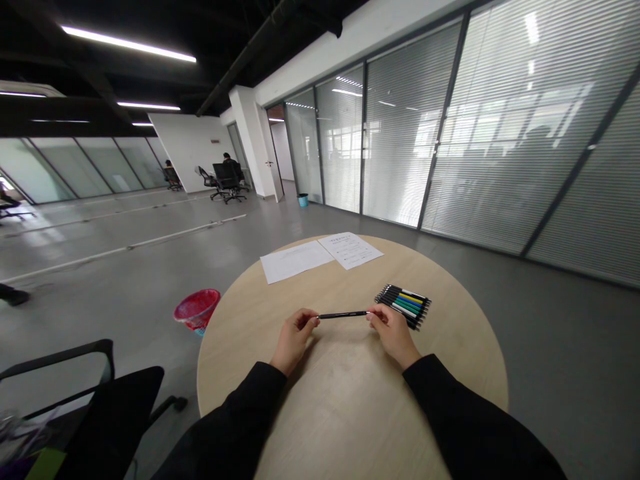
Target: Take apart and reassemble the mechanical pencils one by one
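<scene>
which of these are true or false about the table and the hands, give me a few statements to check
The left hand and right hand pinch a slim black pen between them, one at each end. True.
A bundle of pens lies on the sheets of paper. False: it lies directly on the round wooden table, apart from the sheets and to the right of the right hand.
The sheets lie on the far side of the table. True.
A red wastebasket stands on the table. False: it stands on the floor, left of the table.
A person sits in a black office chair in the background. True.
</scene>
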